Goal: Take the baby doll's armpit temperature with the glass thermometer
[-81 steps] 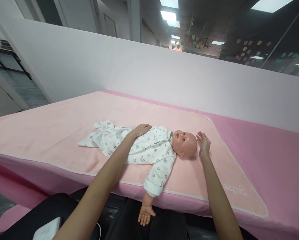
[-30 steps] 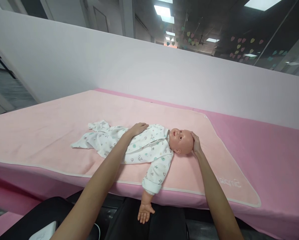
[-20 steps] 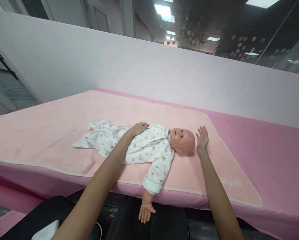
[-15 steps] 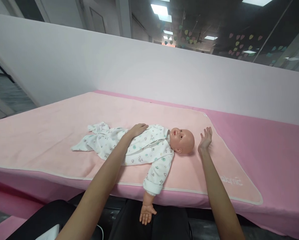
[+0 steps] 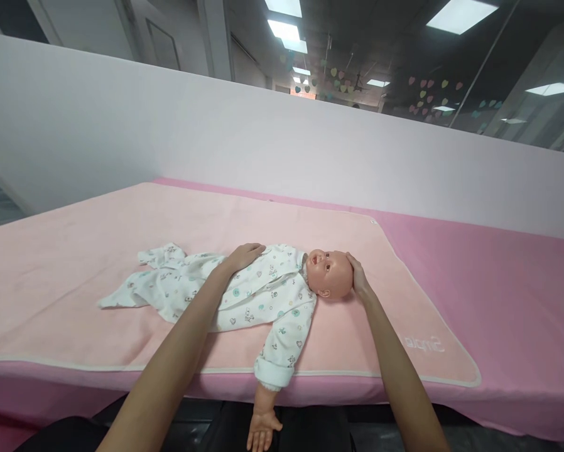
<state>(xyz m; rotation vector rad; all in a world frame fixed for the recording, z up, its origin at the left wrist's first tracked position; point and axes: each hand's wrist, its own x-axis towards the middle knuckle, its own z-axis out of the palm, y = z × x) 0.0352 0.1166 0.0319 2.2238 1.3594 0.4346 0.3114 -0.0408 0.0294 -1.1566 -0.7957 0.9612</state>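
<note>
"Fingers of the left hand (image 5: 244,257) lie loose and flat; those of the right hand (image 5: 358,276) curve, unclenched. Neither set grasps anything."

"Resting on what?"

"Largest first: pink cloth (image 5: 503,295), then the peach mat (image 5: 206,216), then the baby doll (image 5: 270,284), lying face up on that mat in printed white sleepwear. Left fingers rest on its midsection; right ones cup the crown of its head (image 5: 337,274)."

"How should that touch go?"

"Lightly, I'd judge. A spread palm probably steadies the torso best, and fingertips following the skull's curve should avoid rolling it sideways."

"Anything to mind?"

"Its near sleeve (image 5: 284,342) crosses the mat's pale border, and the doll's hand (image 5: 262,429) hangs beyond. Bumping that could drag the body."
</note>
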